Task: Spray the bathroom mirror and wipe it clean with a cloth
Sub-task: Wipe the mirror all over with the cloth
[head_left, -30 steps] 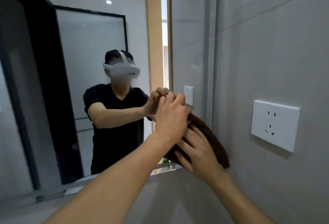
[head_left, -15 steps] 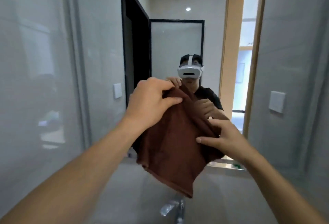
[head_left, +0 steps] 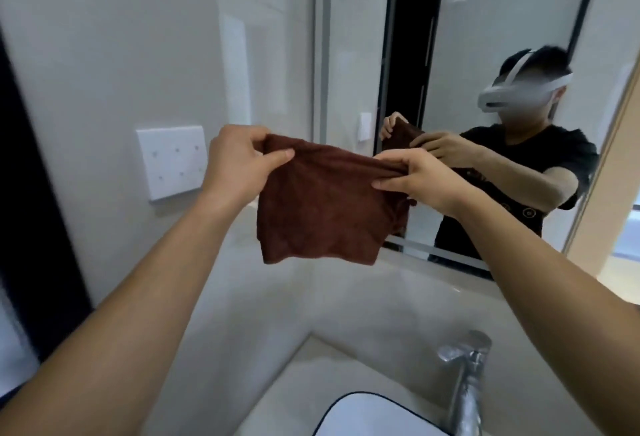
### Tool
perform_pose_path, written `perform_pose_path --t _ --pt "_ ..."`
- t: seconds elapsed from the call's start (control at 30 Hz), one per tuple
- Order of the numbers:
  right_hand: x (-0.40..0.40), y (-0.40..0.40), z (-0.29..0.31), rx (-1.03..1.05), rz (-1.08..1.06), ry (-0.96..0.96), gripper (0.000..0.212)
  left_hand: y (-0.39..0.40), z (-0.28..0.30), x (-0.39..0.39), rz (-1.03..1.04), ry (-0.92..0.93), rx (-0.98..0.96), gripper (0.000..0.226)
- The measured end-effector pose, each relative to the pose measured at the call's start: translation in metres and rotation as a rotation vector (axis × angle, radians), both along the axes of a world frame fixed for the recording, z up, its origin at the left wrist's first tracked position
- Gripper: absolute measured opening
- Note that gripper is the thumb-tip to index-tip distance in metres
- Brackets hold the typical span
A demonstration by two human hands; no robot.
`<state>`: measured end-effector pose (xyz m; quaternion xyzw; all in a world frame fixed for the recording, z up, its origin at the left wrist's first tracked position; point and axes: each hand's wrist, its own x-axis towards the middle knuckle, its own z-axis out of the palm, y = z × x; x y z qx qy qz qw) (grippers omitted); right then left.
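cloth: brown cloth (head_left: 322, 207) mid-frame, stretched between both hands, in the air in front of the wall and the mirror's lower left corner
left hand: left hand (head_left: 235, 162) pinches the cloth's upper left corner, thumb on the near face, fingers (head_left: 258, 134) curled over the top edge
right hand: right hand (head_left: 420, 177) grips the bunched upper right edge, thumb below, fingers clamped on the fold
arms: both forearms reach in from the lower corners, hands level
cloth look: top edge taut, rest hangs loose, wrinkled, bottom edge uneven
mirror: mirror (head_left: 485, 37) upper right, shows the person holding the cloth
tap: tap (head_left: 467, 380) lower right, basin (head_left: 363, 415) beside it
socket: white plate (head_left: 171, 162) on wall, left of the left hand
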<state>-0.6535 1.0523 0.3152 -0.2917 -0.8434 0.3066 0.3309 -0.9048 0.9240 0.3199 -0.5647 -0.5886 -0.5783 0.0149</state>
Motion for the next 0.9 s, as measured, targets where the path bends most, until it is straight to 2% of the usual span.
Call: perform_pose_path --t 0.13,0.3,0.57,0.9 --pt "-0.035 0.0 -0.037 -0.03 0.032 -0.15 0.008 -0.024 -0.042 -0.021 0.077 -0.035 -0.104 0.012" --pt "-0.073 -0.015 -0.092 -0.072 0.056 -0.318 0.007 -0.063 -0.112 -0.035 0.189 -0.018 -0.246 0.01" --pt "-0.115 -0.04 -0.178 0.121 0.092 -0.615 0.018 -0.116 -0.214 -0.037 0.263 0.045 -0.438 0.011" --pt "-0.131 -0.048 -0.267 0.155 0.138 -0.664 0.017 -0.139 -0.296 -0.025 0.308 0.006 -0.57 0.009"
